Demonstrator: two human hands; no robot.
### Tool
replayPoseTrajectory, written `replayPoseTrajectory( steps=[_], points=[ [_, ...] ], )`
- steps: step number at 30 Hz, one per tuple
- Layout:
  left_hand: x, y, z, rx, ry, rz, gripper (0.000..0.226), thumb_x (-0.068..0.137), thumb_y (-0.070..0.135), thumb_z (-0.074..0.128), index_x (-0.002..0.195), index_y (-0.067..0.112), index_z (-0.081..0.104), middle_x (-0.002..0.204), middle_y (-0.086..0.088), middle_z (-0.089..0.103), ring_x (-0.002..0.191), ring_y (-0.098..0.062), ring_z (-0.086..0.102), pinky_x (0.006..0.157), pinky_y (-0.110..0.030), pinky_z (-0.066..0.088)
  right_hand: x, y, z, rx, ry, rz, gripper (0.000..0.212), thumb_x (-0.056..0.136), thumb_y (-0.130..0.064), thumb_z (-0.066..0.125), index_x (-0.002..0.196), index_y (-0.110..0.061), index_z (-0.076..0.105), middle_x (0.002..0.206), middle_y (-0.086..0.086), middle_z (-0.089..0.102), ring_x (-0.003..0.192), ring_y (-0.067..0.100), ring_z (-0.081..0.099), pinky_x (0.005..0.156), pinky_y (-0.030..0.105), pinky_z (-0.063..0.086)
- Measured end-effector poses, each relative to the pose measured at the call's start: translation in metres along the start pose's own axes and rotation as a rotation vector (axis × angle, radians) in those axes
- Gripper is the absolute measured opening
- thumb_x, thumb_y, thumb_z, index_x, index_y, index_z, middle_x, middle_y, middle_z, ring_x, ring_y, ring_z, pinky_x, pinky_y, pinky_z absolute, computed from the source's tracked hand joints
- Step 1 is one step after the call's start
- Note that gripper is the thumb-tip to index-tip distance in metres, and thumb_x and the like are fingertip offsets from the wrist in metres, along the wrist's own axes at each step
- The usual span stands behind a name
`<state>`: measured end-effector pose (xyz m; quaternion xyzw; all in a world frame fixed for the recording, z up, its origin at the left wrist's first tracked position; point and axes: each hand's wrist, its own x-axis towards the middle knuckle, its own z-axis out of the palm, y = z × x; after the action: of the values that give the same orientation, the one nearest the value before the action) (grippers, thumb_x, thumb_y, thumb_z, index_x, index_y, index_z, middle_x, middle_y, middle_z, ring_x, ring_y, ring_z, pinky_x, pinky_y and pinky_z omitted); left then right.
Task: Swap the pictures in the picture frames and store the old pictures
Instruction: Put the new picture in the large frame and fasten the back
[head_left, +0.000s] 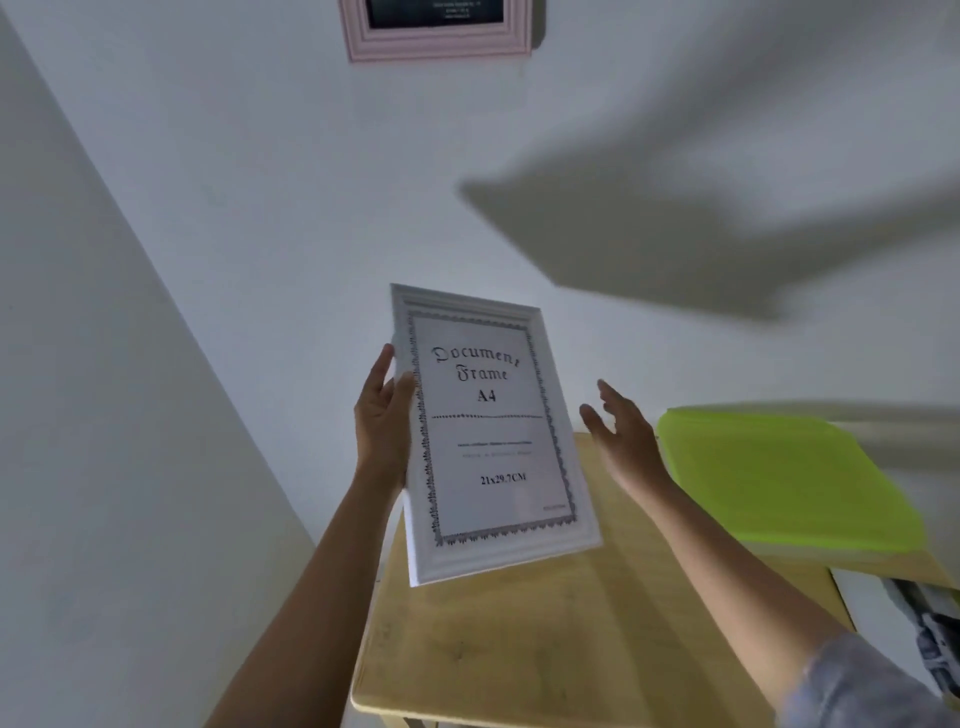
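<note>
White frame (500, 560) is up in the air in front of me, tilted, face toward me, over the far end of the desk (571, 654), w/ the "Document Frame A4" insert sheet (493, 447) behind its front pane. My left hand (382, 423) pinches its 9 o'clock edge: thumb on the front moulding, fingers look to run up the side and back. My right hand (623, 439) is spread w/ nothing in it, just beside the 3 o'clock edge, not touching.

Handling, my guess: stiff, light-ish, but one-handed by one edge it wants to twist. Moulding looks smooth, so prob. slippery. The pane could be glass or plastic, can't tell, so I treat it as fragile. Best hold is both long edges, palms on the moulding, thumbs off the pane. Back clips aren't visible from here; it'll need flipping face-down on the desk.

Around: green folder (779, 478) at 3 o'clock on a separate surface, near my right wrist, likely where old sheets go. Pink frame (441, 47) hangs on the wall at 12 o'clock, well apart. Nothing sits between frame and desk; bare wood at 6 o'clock is the landing spot. Only the folder's corner could catch my right elbow.
</note>
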<state>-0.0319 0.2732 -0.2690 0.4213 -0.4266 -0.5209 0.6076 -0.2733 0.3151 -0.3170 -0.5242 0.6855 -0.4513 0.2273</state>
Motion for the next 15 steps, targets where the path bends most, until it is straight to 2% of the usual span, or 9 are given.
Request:
replayPoseTrajectory(
  steps=[3,5,7,9,11,15],
  points=[
    [0.004,0.005,0.026,-0.052,-0.017,0.002,0.044,0.095,0.013,0.050,0.137,0.025,0.043,0.091,0.001,0.072,0.074,-0.018,0.064,0.076,-0.041,0.055,0.019,-0.001,-0.016,0.285,-0.117,0.166,0.045,0.096,-0.031,0.044,0.140,-0.026,0.037,0.112,-0.006,0.055,0.105,0.014,0.050,0.094,0.030,0.038],
    [0.010,0.011,0.047,-0.096,-0.041,0.006,0.042,0.094,0.015,0.051,0.134,0.028,0.046,0.091,0.000,0.072,0.077,-0.021,0.064,0.077,-0.040,0.055,0.026,-0.003,-0.028,0.432,-0.072,0.139,0.036,0.097,-0.021,0.042,0.132,-0.025,0.048,0.106,0.000,0.063,0.096,0.015,0.058,0.088,0.031,0.046],
    [0.019,0.018,0.072,-0.116,-0.086,0.017,0.038,0.095,0.016,0.050,0.130,0.031,0.049,0.091,0.001,0.072,0.077,-0.022,0.064,0.076,-0.041,0.055,0.035,-0.009,-0.047,0.562,0.031,0.113,0.033,0.096,-0.012,0.042,0.124,-0.022,0.055,0.098,0.005,0.068,0.081,0.011,0.065,0.075,0.026,0.052],
    [0.029,0.027,0.095,-0.108,-0.136,0.038,0.035,0.096,0.019,0.049,0.128,0.033,0.050,0.088,0.003,0.072,0.077,-0.022,0.062,0.077,-0.044,0.053,0.048,-0.016,-0.069,0.600,0.137,0.063,0.031,0.095,-0.009,0.045,0.121,-0.021,0.057,0.092,0.002,0.067,0.071,0.004,0.063,0.065,0.015,0.051],
    [0.036,0.038,0.123,-0.096,-0.196,0.083,0.033,0.096,0.023,0.048,0.125,0.037,0.050,0.082,0.006,0.071,0.075,-0.020,0.060,0.077,-0.043,0.052,0.063,-0.024,-0.099,0.585,0.249,-0.035,0.033,0.093,-0.007,0.049,0.123,-0.020,0.056,0.095,-0.001,0.062,0.073,-0.003,0.058,0.066,0.004,0.045],
    [0.046,0.053,0.170,-0.037,-0.264,0.210,0.035,0.097,0.022,0.045,0.128,0.039,0.046,0.077,0.008,0.064,0.073,-0.007,0.059,0.072,-0.031,0.053,0.091,-0.043,-0.155,0.575,0.360,-0.227,0.035,0.093,-0.006,0.050,0.126,-0.019,0.054,0.091,-0.009,0.062,0.073,-0.015,0.056,0.070,0.000,0.040]
  ],
)
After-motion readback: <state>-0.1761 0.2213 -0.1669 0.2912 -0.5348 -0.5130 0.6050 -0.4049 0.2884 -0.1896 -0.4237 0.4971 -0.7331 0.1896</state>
